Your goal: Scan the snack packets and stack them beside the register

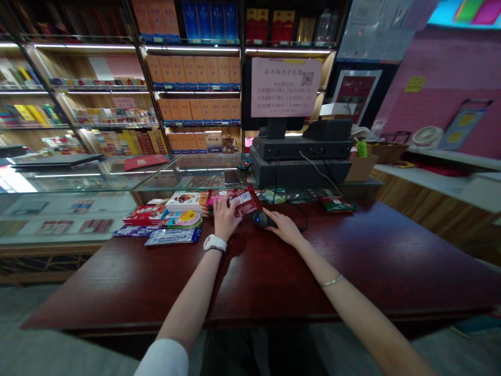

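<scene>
My left hand [225, 215], with a white watch on the wrist, grips a red snack packet [246, 201] and holds it up over the dark red counter [274, 271]. My right hand [282, 226] lies on a small black device with a blue light [260, 218], fingers curled over it; it looks like a mouse or scanner with a cable running off to the right. A pile of snack packets [176, 214] lies just left of my left hand, among them a blue-white packet [173, 237] nearest the front.
A black till with a monitor [301, 149] and a paper notice [286, 86] stands behind the hands. A glass display case [117, 177] lies to the left, shelves of boxed goods [195, 73] behind. A green-red packet [335, 203] lies on the right.
</scene>
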Tool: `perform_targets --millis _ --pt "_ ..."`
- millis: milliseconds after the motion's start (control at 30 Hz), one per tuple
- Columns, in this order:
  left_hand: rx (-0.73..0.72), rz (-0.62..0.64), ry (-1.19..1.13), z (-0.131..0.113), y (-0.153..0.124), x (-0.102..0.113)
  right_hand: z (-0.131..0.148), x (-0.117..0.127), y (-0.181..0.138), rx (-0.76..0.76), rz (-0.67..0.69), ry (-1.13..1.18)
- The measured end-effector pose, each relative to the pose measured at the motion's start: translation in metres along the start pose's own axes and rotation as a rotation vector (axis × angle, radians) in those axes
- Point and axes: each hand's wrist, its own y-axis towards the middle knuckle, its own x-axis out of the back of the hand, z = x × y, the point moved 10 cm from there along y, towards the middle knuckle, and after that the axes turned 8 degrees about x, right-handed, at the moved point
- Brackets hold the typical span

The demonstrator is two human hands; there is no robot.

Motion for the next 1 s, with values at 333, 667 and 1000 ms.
perform_targets --millis 333,667,1000 --pt "-0.022 0.043 -0.006 -0.009 -0.001 -0.001 -0.007 -0.012 -0.006 -0.031 0.084 -0.047" --pt "-0.126 0.067 -0.015 -0.036 -0.002 0.004 -0.016 0.044 -0.018 -0.004 -0.279 0.164" --pt "-0.198 0.128 -0.073 -0.075 -0.013 0.004 0.021 0.059 -0.019 0.128 -0.388 -0.225"
